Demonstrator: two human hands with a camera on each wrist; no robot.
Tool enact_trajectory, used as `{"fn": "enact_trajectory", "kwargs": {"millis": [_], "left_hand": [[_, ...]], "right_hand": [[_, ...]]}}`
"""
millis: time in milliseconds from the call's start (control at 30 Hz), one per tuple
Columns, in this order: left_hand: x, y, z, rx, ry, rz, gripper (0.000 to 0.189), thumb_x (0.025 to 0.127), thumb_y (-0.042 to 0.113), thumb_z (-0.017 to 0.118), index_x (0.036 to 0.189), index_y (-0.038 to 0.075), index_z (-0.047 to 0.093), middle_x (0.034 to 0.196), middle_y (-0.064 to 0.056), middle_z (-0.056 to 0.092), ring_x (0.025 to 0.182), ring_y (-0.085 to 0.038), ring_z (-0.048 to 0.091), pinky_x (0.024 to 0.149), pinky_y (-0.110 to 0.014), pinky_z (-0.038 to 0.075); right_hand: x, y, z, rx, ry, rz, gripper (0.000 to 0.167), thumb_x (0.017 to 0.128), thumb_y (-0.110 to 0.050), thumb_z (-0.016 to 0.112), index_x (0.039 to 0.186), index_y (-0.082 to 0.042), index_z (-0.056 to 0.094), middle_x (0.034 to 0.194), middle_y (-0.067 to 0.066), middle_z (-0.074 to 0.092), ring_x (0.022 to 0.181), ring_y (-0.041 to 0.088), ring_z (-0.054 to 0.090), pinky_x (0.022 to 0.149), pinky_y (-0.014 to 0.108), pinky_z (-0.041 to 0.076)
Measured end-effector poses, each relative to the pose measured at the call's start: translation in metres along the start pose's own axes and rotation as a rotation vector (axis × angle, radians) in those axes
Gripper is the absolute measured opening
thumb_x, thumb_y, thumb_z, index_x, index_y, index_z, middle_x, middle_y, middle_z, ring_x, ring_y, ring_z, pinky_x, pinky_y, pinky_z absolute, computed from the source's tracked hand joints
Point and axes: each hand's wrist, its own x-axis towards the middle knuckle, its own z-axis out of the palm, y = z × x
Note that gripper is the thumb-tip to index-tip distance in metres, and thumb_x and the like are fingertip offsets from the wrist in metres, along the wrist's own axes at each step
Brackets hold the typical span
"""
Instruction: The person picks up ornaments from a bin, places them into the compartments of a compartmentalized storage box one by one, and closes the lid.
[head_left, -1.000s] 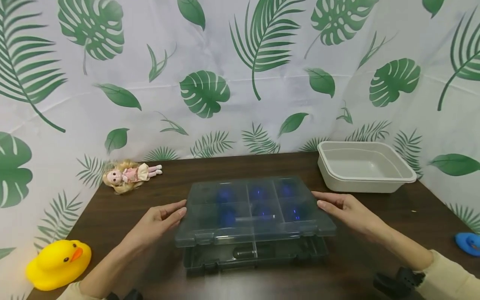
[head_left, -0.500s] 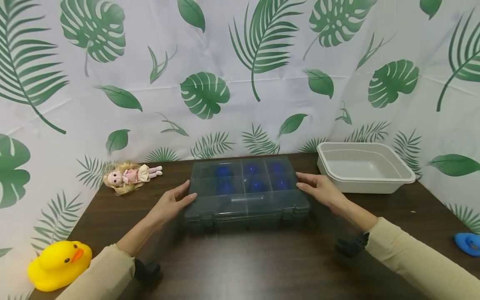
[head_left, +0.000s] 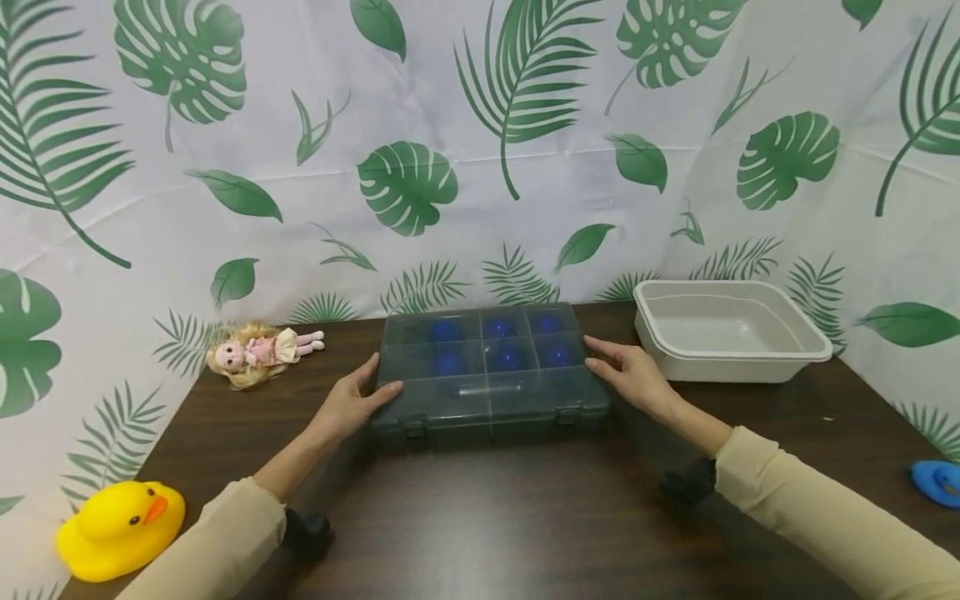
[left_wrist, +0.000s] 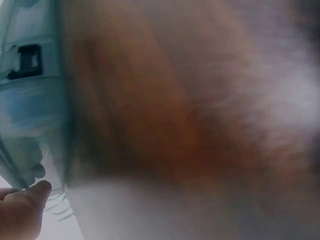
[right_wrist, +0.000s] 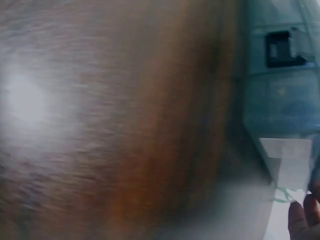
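A translucent grey plastic compartment box (head_left: 450,404) with its lid down is at the back middle of the table, long side facing me. Blue roundish things (head_left: 510,358) show dimly through the lid in several compartments. My left hand (head_left: 348,407) grips the left end, thumb at the lid's edge. At the opposite end, my right hand (head_left: 632,377) holds the box between thumb and fingers. Each wrist view catches one front latch (left_wrist: 27,61) and the fingertips (right_wrist: 298,217) at the box's side. What lies under the box is hidden.
A blond doll (head_left: 262,354) lies at the back left. The yellow rubber duck (head_left: 120,529) sits at the front left, with a small blue toy (head_left: 937,483) at the right edge. Right of the box stands a white plastic basin (head_left: 735,371). A leaf-print cloth (head_left: 540,233) hangs behind the dark table (head_left: 480,517).
Both hands have carried the box away from me toward the back cloth. Its lid, raised along the front a second ago, is now down. Doll, duck and basin stay put.
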Motion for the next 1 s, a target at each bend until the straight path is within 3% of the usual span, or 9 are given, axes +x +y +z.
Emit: {"fn": "enact_trajectory", "kwargs": {"millis": [167,333,400,467,567,667,800,933,1000], "left_hand": [[-0.003,0.005,0.004,0.093,0.072,0.056,0.08,0.092,0.027,0.061,0.148,-0.003,0.012,0.154,-0.022,0.016,0.14,-0.036,0.021,0.111,-0.049,0.028],[0.005,0.029,0.026,0.339,0.231,0.401,0.07,0.084,0.013,0.071,0.141,-0.006,0.036,0.142,-0.023,0.041,0.126,-0.037,0.045,0.102,-0.05,0.039],[0.011,0.045,0.047,0.366,0.223,0.546,0.06,0.082,0.009,0.072,0.134,-0.004,0.047,0.134,-0.022,0.051,0.119,-0.035,0.054,0.097,-0.047,0.045],[0.018,0.06,0.07,0.355,0.147,0.624,0.049,0.083,0.01,0.071,0.129,-0.001,0.055,0.128,-0.018,0.058,0.1,-0.029,0.065,0.09,-0.041,0.051],[0.026,0.076,0.103,0.321,0.021,0.657,0.039,0.086,0.013,0.068,0.123,0.003,0.062,0.122,-0.013,0.063,0.062,-0.017,0.063,0.078,-0.029,0.052],[0.033,0.082,0.126,0.291,-0.036,0.654,0.034,0.087,0.016,0.068,0.119,0.005,0.065,0.119,-0.009,0.065,0.053,-0.013,0.057,0.071,-0.025,0.05],[0.039,0.084,0.141,0.279,-0.018,0.675,0.03,0.085,0.016,0.07,0.114,0.007,0.069,0.115,-0.008,0.067,0.095,-0.019,0.068,0.077,-0.028,0.054],[0.043,0.083,0.148,0.297,-0.006,0.701,0.028,0.084,0.016,0.07,0.111,0.009,0.07,0.114,-0.006,0.068,0.11,-0.019,0.062,0.085,-0.032,0.054],[0.045,0.084,0.148,0.31,-0.015,0.719,0.026,0.085,0.017,0.07,0.109,0.009,0.071,0.114,-0.006,0.068,0.112,-0.019,0.061,0.088,-0.033,0.053]], "right_hand": [[0.0,0.002,0.003,0.029,0.036,-0.035,0.044,0.096,-0.017,0.055,0.135,0.002,0.048,0.134,0.022,0.051,0.113,0.035,0.058,0.088,0.048,0.049],[0.0,0.004,0.003,0.051,0.044,-0.015,0.044,0.095,-0.017,0.056,0.134,0.002,0.049,0.133,0.021,0.052,0.112,0.034,0.059,0.088,0.048,0.05],[0.0,0.005,0.004,0.064,0.044,-0.008,0.044,0.095,-0.017,0.056,0.134,0.002,0.049,0.133,0.022,0.052,0.112,0.034,0.059,0.088,0.047,0.05],[-0.001,0.006,0.006,0.077,0.047,-0.003,0.044,0.095,-0.016,0.056,0.134,0.002,0.049,0.133,0.022,0.052,0.112,0.034,0.059,0.088,0.047,0.05],[-0.002,0.006,0.011,0.089,0.046,0.0,0.043,0.095,-0.015,0.056,0.133,0.003,0.05,0.132,0.022,0.052,0.113,0.034,0.058,0.089,0.047,0.049],[-0.003,0.006,0.014,0.099,0.045,0.007,0.043,0.095,-0.016,0.057,0.132,0.003,0.05,0.133,0.021,0.052,0.117,0.034,0.055,0.091,0.048,0.048],[-0.005,0.006,0.013,0.135,0.052,0.027,0.044,0.095,-0.018,0.056,0.133,0.003,0.05,0.134,0.021,0.051,0.121,0.035,0.052,0.095,0.05,0.045],[-0.012,0.006,0.009,0.178,0.067,0.062,0.044,0.097,-0.02,0.054,0.135,0.002,0.048,0.136,0.021,0.05,0.124,0.036,0.049,0.098,0.049,0.043],[-0.02,0.004,0.007,0.21,0.1,0.097,0.044,0.097,-0.021,0.053,0.134,0.003,0.049,0.135,0.021,0.051,0.121,0.033,0.052,0.098,0.04,0.046]]}}
